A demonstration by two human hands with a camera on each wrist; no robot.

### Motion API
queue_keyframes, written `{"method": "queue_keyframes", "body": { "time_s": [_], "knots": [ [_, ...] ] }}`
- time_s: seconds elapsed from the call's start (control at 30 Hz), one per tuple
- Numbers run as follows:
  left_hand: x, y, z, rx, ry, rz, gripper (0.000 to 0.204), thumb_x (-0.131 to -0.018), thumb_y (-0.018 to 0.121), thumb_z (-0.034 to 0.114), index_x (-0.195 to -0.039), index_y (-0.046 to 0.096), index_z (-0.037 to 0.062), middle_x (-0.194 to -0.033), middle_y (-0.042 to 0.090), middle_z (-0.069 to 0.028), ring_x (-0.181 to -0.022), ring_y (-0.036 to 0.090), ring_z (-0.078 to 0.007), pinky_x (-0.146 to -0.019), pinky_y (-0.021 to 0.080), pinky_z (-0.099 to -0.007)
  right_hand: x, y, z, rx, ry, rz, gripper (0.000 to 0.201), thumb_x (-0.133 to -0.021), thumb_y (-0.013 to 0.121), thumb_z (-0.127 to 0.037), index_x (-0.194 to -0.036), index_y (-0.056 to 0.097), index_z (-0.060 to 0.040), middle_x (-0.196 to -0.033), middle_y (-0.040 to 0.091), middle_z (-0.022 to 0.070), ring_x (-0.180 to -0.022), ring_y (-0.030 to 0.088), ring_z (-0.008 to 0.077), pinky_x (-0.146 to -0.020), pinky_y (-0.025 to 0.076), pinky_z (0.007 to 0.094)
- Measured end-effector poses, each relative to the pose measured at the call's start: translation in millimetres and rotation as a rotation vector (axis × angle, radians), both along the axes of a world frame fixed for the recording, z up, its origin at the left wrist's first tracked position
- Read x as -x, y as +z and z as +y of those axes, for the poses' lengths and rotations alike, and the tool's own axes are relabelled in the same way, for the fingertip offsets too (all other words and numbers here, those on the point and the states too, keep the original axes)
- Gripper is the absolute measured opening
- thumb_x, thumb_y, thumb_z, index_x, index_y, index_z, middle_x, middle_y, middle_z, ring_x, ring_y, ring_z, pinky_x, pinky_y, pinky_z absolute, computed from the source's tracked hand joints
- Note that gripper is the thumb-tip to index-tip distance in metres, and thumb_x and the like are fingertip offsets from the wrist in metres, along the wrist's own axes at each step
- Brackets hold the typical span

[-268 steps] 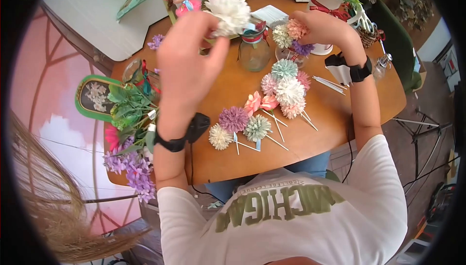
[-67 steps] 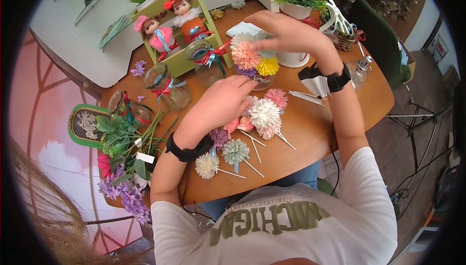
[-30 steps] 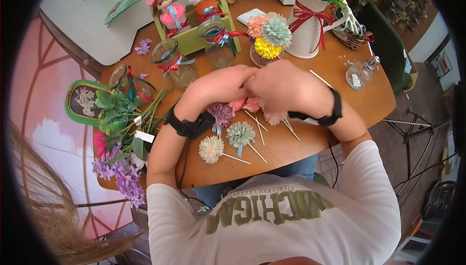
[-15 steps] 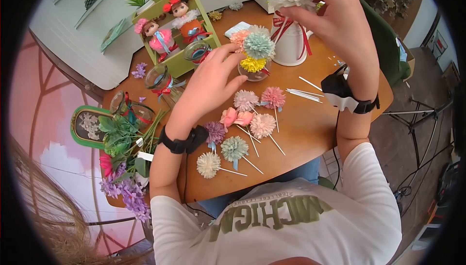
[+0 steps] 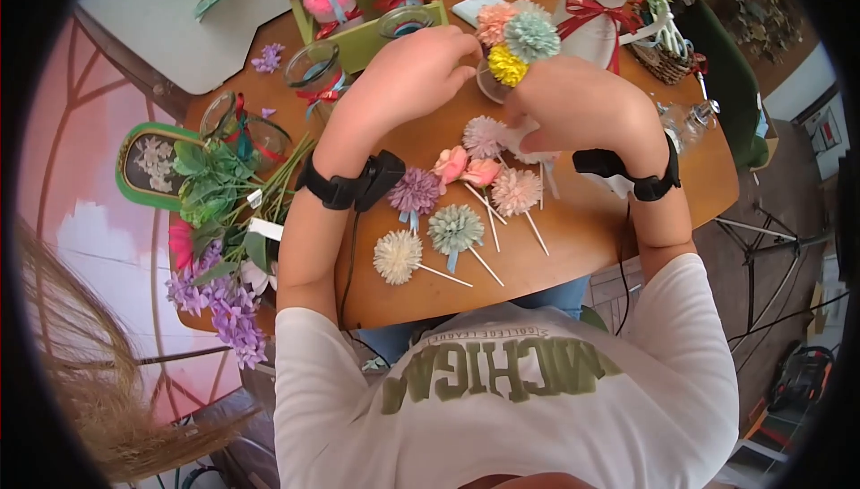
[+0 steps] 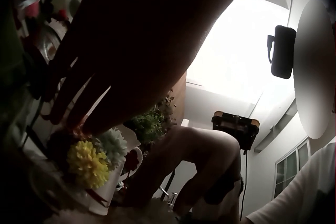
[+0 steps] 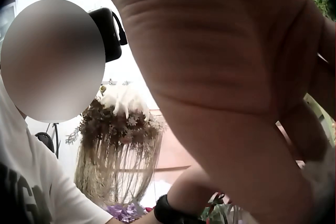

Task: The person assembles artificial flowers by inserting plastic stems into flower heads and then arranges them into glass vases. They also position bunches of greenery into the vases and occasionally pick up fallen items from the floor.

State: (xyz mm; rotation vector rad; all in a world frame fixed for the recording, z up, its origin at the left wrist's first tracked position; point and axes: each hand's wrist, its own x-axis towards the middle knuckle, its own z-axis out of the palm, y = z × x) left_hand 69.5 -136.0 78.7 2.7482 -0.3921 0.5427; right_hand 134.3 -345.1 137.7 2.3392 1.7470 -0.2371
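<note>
My left hand (image 5: 419,75) reaches to the glass jar (image 5: 492,88) of artificial pompom flowers, fingertips right beside its rim. In that jar sit peach, teal and yellow (image 5: 507,65) blooms. In the left wrist view the left fingers look spread and loosely bent beside the yellow bloom (image 6: 88,164). My right hand (image 5: 587,108) is low over the loose flowers, its thumb and fingers pinching a pale, blurred flower (image 5: 518,142) with a white stick stem. Below lie a light pink pompom flower (image 5: 484,137), pink roses (image 5: 451,165), and purple (image 5: 415,191), sage (image 5: 455,228) and cream (image 5: 397,256) pompom flowers.
Ribboned glass jars (image 5: 313,72) stand behind the left arm, near a green stand (image 5: 365,52) with two dolls. Leafy stems and purple blossoms (image 5: 224,301) lie at left. A white pitcher (image 5: 587,28) and a glass bottle (image 5: 690,120) are at right.
The right hand raised a white pompom flower half a second ago and has since come down to the loose flowers. The left hand stays by the flower-filled jar; the view has shifted.
</note>
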Motion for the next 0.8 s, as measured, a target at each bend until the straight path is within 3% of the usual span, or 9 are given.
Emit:
{"method": "queue_keyframes", "body": {
  "time_s": [0.1, 0.2, 0.27, 0.33, 0.37, 0.53, 0.63, 0.73, 0.8],
  "knots": [
    [6.7, 4.6, 5.6, 0.004, 0.046, 0.044, 0.022, -0.091, 0.064, 0.01, -0.11, 0.068, 0.0013, -0.102, 0.069, -0.0182, -0.098, 0.065, -0.0371, -0.087, 0.053, -0.0442, -0.6, -18.3, 12.5, 0.012, 0.03, 0.053, 0.029, -0.075, 0.079, -0.014, -0.103, 0.076, -0.0082, -0.096, 0.074, 0.012, -0.096, 0.068, 0.0342, -0.082, 0.053, 0.0442],
    [6.9, 9.0, 4.8, 0.03, 0.057, 0.04, 0.022, -0.091, 0.063, 0.009, -0.111, 0.068, 0.0012, -0.104, 0.069, -0.0178, -0.099, 0.065, -0.0372, -0.087, 0.052, -0.0441, 3.9, -45.2, 22.4, -0.347, 0.367, 0.185, 0.035, -0.077, 0.08, -0.012, -0.111, 0.072, -0.0083, -0.113, 0.069, 0.0106, -0.107, 0.065, 0.0321, -0.088, 0.054, 0.0427],
    [4.6, 10.9, 3.1, 0.04, 0.047, 0.013, 0.023, -0.091, 0.063, 0.008, -0.112, 0.067, 0.0012, -0.106, 0.069, -0.0174, -0.099, 0.065, -0.0372, -0.088, 0.052, -0.0442, 13.6, -66.7, 31.5, -0.43, 0.476, 0.178, 0.017, -0.079, 0.075, -0.016, -0.093, 0.072, -0.0072, -0.094, 0.071, 0.0125, -0.094, 0.069, 0.0343, -0.079, 0.056, 0.0446],
    [1.6, 3.6, 2.3, 0.104, 0.018, -0.031, 0.025, -0.091, 0.061, 0.003, -0.116, 0.066, 0.001, -0.119, 0.065, -0.0165, -0.101, 0.064, -0.0377, -0.091, 0.053, -0.0434, 18.0, -88.0, 41.6, -0.312, 0.437, 0.152, 0.02, -0.083, 0.075, -0.02, -0.098, 0.071, -0.0068, -0.103, 0.071, 0.0101, -0.105, 0.065, 0.0315, -0.087, 0.054, 0.0426],
    [-0.8, -0.4, 1.4, 0.102, 0.005, -0.038, 0.025, -0.091, 0.061, 0.003, -0.116, 0.066, 0.001, -0.119, 0.065, -0.0165, -0.101, 0.064, -0.0377, -0.091, 0.053, -0.0434, 18.6, -90.1, 42.9, -0.296, 0.439, 0.12, 0.017, -0.086, 0.072, -0.023, -0.091, 0.07, -0.0063, -0.09, 0.071, 0.0082, -0.094, 0.068, 0.0308, -0.081, 0.055, 0.0415],
    [-5.9, -6.9, -14.6, 0.326, -0.112, -0.102, 0.048, -0.094, 0.058, -0.001, -0.141, 0.052, 0.0044, -0.148, 0.051, -0.0149, -0.1, 0.065, -0.0274, -0.095, 0.053, -0.0375, 17.9, -63.8, 35.7, -0.389, 0.45, 0.045, 0.016, -0.086, 0.072, -0.022, -0.086, 0.069, -0.0055, -0.074, 0.067, 0.0058, -0.075, 0.069, 0.03, -0.07, 0.055, 0.04],
    [-16.3, -12.6, -10.2, 0.353, -0.144, -0.111, 0.056, -0.095, 0.058, 0.001, -0.149, 0.044, 0.0044, -0.151, 0.049, -0.0149, -0.099, 0.064, -0.023, -0.096, 0.053, -0.0355, 16.7, -23.6, 17.2, -0.327, 0.357, 0.29, 0.011, -0.081, 0.075, -0.012, -0.085, 0.066, -0.0066, -0.082, 0.067, 0.0082, -0.079, 0.068, 0.0302, -0.07, 0.053, 0.0409],
    [-20.6, -16.9, -9.6, 0.445, -0.219, -0.024, 0.058, -0.095, 0.058, 0.002, -0.151, 0.043, 0.0049, -0.15, 0.049, -0.016, -0.103, 0.065, -0.0256, -0.098, 0.053, -0.0363, 6.6, -3.0, -0.6, -0.902, 0.495, 0.227, 0.012, -0.078, 0.075, -0.005, -0.089, 0.073, -0.0082, -0.077, 0.069, 0.0054, -0.072, 0.067, 0.0259, -0.067, 0.054, 0.0367],
    [-18.9, -21.6, -15.0, 0.51, -0.268, 0.025, 0.06, -0.095, 0.058, 0.002, -0.152, 0.042, 0.0057, -0.151, 0.049, -0.0169, -0.106, 0.066, -0.0282, -0.1, 0.052, -0.0374, 5.1, 29.9, -16.0, -1.045, 0.425, 0.046, 0.025, -0.073, 0.078, 0.002, -0.095, 0.073, -0.0077, -0.087, 0.07, 0.0046, -0.079, 0.068, 0.0253, -0.071, 0.055, 0.036]
  ]
}}
